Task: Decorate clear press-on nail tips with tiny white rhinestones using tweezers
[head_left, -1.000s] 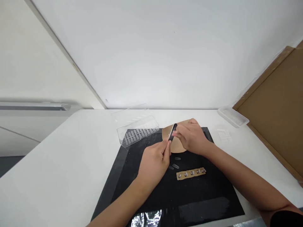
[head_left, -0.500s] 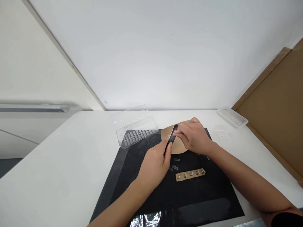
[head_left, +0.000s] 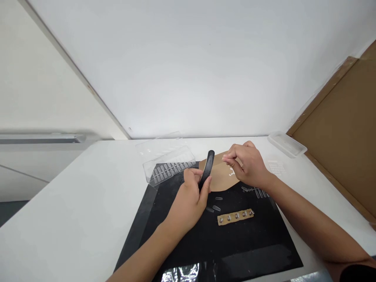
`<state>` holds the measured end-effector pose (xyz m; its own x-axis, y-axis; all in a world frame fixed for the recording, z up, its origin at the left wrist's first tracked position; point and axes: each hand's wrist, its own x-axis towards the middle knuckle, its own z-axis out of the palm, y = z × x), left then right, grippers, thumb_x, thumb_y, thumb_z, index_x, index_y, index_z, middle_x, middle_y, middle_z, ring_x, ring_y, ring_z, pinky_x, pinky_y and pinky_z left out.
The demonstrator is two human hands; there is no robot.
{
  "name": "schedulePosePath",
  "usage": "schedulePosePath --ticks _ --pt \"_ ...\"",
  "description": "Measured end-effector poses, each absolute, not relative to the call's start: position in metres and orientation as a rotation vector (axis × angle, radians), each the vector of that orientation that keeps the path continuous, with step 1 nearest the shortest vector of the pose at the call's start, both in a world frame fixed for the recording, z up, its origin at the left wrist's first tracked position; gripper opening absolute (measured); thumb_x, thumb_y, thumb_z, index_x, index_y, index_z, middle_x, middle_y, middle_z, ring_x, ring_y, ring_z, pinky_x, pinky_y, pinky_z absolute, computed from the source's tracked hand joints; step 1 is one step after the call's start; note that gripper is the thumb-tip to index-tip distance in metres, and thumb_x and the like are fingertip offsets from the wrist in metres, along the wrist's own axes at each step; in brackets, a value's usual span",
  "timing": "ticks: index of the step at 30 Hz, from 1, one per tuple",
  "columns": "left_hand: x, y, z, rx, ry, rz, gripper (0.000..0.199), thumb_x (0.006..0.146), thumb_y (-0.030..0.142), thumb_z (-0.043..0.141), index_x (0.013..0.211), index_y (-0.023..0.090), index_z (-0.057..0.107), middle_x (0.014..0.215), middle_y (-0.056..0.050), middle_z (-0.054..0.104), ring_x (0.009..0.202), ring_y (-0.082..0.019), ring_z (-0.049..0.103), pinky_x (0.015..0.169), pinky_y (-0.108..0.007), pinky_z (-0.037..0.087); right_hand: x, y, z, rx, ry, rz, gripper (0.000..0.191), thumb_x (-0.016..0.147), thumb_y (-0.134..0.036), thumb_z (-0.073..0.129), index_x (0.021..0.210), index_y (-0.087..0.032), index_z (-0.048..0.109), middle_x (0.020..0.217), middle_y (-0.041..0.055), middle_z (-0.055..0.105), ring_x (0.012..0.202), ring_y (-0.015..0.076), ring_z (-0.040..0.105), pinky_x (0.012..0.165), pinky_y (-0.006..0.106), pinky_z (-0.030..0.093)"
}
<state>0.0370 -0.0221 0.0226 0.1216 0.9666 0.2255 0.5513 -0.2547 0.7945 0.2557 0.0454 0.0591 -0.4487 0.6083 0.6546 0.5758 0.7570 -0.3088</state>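
Fingers of left hand (head_left: 188, 197) pinch black curved file (head_left: 208, 166), nearly closed.

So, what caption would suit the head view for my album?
Left hand holding a black file, right hand nearby, above a mat with nail tips.

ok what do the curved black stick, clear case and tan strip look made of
The curved black stick looks fairly matte, perhaps abrasive-coated: its face is dark and dull, core unclear. The clear case looks like glossy, rigid plastic, being see-through with crisp edges. The tan strip could be card or cork, dull and wavy-edged.
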Motion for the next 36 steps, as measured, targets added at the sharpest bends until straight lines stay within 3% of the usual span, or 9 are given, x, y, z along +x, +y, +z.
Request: schedulePosePath --ticks 6,14,21,27,36 --pt "0.033 -0.02 0.024 2.045 1.534 1.078 0.016 0.101 0.037 0.053 0.105 0.022 0.052 0.093 -0.007 0.072 0.081 -0.027 0.075 0.068 -0.037 0.055 0.254 0.046 0.058 -0.885 -2.172 0.046 0.027 0.109 -0.031 0.052 0.084 -0.022 0.051 0.077 -0.0031 0.07 0.064 0.0143 0.061 0.08 0.037 0.032" --pt "0.031 -0.02 0.019 2.067 1.441 1.124 0.017 0.098 0.036 0.061 0.103 0.021 0.056 0.088 -0.002 0.071 0.063 -0.018 0.068 0.059 -0.03 0.05 0.256 0.047 0.057 -0.885 -2.166 0.038 0.027 0.11 -0.033 0.051 0.085 -0.022 0.053 0.077 -0.0035 0.069 0.064 0.0135 0.06 0.08 0.037 0.032" --pt "0.028 -0.014 0.02 2.152 1.555 1.213 0.017 0.102 0.033 0.055 0.095 0.02 0.065 0.071 0.001 0.067 0.06 -0.017 0.065 0.06 -0.029 0.047 0.259 0.048 0.056 -0.924 -2.152 -0.005 0.024 0.109 -0.03 0.053 0.086 -0.022 0.052 0.079 -0.0023 0.071 0.066 0.0147 0.06 0.08 0.038 0.032" --pt "0.031 -0.017 0.022 2.114 1.477 1.224 0.02 0.103 0.034 0.057 0.099 0.021 0.071 0.062 0.004 0.063 0.053 -0.014 0.061 0.059 -0.027 0.046 0.255 0.048 0.05 -0.963 -2.223 0.039 0.025 0.109 -0.033 0.05 0.087 -0.022 0.053 0.08 -0.0015 0.071 0.064 0.015 0.057 0.081 0.038 0.031" --pt "0.04 -0.027 0.026 1.885 1.393 1.076 0.028 0.104 0.039 0.054 0.086 0.022 0.067 0.051 0.006 0.054 0.047 -0.013 0.054 0.048 -0.024 0.038 0.246 0.048 0.04 -0.991 -2.123 0.063 0.029 0.109 -0.037 0.048 0.086 -0.021 0.054 0.08 -0.0007 0.073 0.065 0.015 0.059 0.082 0.038 0.03"
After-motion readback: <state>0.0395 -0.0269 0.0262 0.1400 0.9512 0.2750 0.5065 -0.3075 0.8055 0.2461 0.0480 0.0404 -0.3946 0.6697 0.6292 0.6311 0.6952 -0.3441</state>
